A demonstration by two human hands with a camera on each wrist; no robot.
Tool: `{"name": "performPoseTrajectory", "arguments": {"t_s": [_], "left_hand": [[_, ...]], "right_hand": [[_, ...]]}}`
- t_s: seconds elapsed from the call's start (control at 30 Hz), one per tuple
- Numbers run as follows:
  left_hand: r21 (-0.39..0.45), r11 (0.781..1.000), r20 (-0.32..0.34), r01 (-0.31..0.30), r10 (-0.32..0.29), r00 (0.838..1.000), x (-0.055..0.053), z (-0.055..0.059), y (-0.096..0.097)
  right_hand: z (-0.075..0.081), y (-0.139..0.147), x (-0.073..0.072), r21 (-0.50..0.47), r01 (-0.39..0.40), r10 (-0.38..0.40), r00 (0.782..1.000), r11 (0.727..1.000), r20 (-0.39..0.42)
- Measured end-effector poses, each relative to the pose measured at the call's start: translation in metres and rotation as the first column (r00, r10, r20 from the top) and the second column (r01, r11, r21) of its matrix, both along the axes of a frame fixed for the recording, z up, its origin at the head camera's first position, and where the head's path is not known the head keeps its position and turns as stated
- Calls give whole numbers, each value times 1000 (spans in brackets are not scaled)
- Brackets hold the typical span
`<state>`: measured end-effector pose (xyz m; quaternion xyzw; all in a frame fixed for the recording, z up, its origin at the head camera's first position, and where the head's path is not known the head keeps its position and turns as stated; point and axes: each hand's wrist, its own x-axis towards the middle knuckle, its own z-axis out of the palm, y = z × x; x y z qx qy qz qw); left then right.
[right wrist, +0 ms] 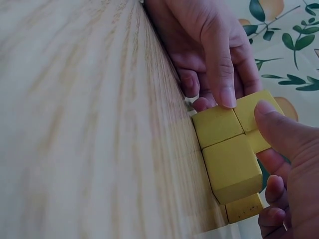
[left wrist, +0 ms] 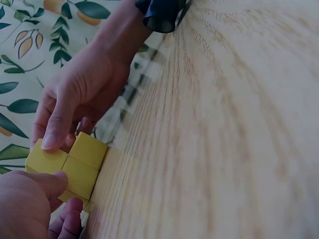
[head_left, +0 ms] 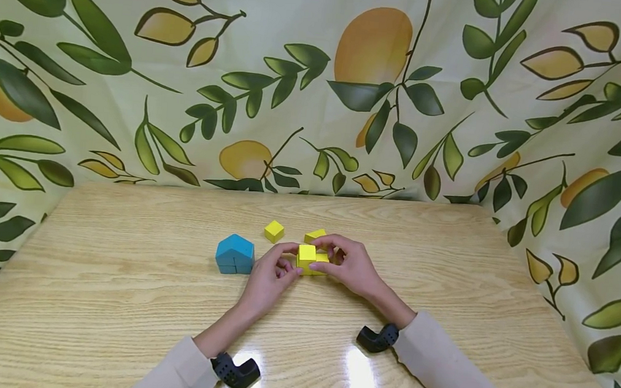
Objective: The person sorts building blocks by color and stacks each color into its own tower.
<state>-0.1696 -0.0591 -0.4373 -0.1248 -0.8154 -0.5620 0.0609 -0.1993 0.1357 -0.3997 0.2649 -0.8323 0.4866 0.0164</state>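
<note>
Near the middle of the table, several yellow blocks (head_left: pixel 321 272) stand together, two side by side at the bottom and a yellow cube (head_left: pixel 307 254) on the left one. My left hand (head_left: pixel 268 280) grips the stack from its left side, thumb at the front. From the right, my right hand (head_left: pixel 353 267) pinches the upper cube, its thumb (right wrist: pixel 271 119) on the front face. The lower blocks (right wrist: pixel 232 167) show closely in the right wrist view, resting on the table. In the left wrist view the upper cube (left wrist: pixel 47 157) lies between both hands.
Left of my hands stands a blue house-shaped group of blocks (head_left: pixel 235 254). Behind lie a loose yellow cube (head_left: pixel 274 231) and another yellow block (head_left: pixel 315 236), partly hidden by my right hand. Leaf-patterned cloth (head_left: pixel 294 125) hangs behind the wooden table (head_left: pixel 142 278).
</note>
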Motion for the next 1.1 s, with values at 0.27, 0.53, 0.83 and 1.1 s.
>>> {"name": "performPoseTrajectory", "arguments": {"t_s": [0.27,0.53,0.83,1.1], "left_hand": [[13,1000,-18,8,-8,1000,0,0,0],[18,999,-48,28,-27,998,-2,-1,0],[6,1000,-71,27,-26,997,-2,-2,0],[9,1000,-82,19,-18,996,-2,-2,0]], "right_hand": [[11,-3,6,4,17,-17,1000,1000,2],[10,-3,5,2,16,-16,1000,1000,1],[12,-3,6,3,15,-15,1000,1000,0],[7,-2,4,-9,17,-17,1000,1000,10]]}}
